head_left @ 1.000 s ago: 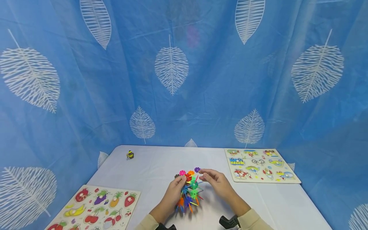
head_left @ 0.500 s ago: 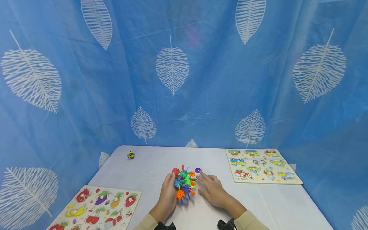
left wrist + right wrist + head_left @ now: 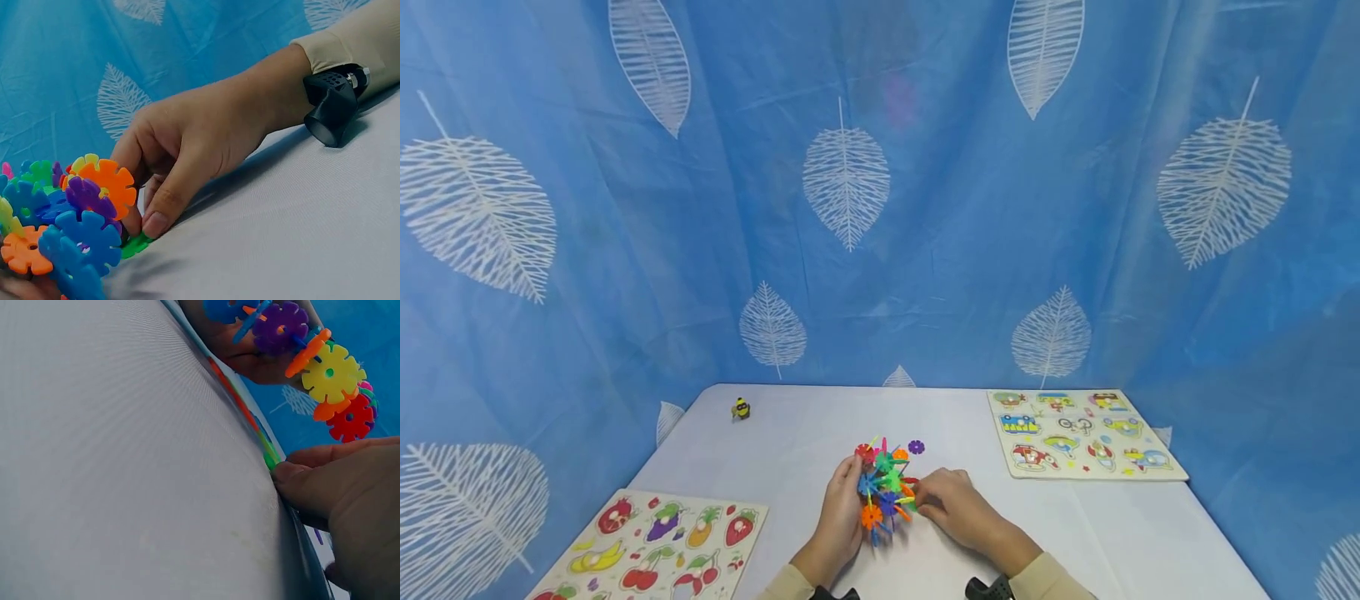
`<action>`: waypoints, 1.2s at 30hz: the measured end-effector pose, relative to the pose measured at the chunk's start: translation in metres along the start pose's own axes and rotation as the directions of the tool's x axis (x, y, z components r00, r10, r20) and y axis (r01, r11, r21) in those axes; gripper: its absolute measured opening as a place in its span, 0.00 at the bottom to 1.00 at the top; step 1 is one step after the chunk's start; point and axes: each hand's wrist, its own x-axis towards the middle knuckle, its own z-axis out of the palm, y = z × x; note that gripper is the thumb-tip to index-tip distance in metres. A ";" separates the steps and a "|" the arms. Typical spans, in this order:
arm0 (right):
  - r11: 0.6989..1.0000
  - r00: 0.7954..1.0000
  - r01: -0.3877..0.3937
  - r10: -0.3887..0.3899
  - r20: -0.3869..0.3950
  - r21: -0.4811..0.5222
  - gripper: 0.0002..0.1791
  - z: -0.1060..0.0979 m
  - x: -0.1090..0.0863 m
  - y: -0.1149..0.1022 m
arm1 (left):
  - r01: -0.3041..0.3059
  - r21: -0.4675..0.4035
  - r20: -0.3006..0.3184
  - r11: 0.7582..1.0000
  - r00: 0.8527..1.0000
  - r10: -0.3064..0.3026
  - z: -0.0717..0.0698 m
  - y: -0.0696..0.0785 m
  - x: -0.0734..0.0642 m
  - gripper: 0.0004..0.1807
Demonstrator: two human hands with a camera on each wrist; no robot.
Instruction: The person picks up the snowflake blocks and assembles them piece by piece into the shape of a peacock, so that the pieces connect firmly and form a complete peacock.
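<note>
Initially, the head view was checked. A cluster (image 3: 883,487) of multicoloured notched discs stood near the front of the table (image 3: 805,433), between 2 hands; whether it rested on the surface could not be told. The person's left grip (image 3: 838,517) was closed about its left side. The right grip (image 3: 958,508) was at its right side. Just beyond the cluster lay 1 loose purple disc (image 3: 916,447). Also noted: 1 fruit board (image 3: 718,550) at front left, 1 vehicle board (image 3: 1067,468) at far right, and 1 small yellow-and-dark figure (image 3: 741,408) at far left. A blue curtain (image 3: 940,208) with white leaf prints hung behind.

Next, the left wrist view showed the right grip with thumb and finger pinched together on 1 green piece (image 3: 135,245), low beside the cluster. A black device (image 3: 334,103) was worn on that wrist, against a beige sleeve (image 3: 350,53).

Lastly, the right wrist view confirmed the pinch on green. Yellow, red, orange, purple and blue discs showed beyond it, the left grip behind them. Whether the green piece was joined to the cluster could not be told.
</note>
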 end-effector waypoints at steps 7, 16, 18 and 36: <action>0.922 0.984 -0.147 0.174 -0.045 0.359 0.14 -0.009 -0.004 0.013 | -0.018 0.077 0.015 0.997 1.000 0.017 0.003 0.001 -0.003 0.25; 0.718 0.890 -0.200 0.418 -0.183 0.666 0.08 -0.026 -0.006 0.018 | -0.001 0.285 0.115 0.958 0.993 -0.033 0.006 0.004 -0.011 0.25; 0.699 0.903 -0.168 0.392 -0.175 0.696 0.10 -0.028 -0.005 0.016 | -0.018 0.322 0.163 0.946 0.986 -0.037 0.006 0.004 -0.013 0.24; 0.652 0.969 -0.062 0.221 -0.112 0.756 0.15 -0.029 -0.001 0.003 | -0.095 0.318 0.393 0.943 0.919 -0.040 0.006 0.000 -0.022 0.17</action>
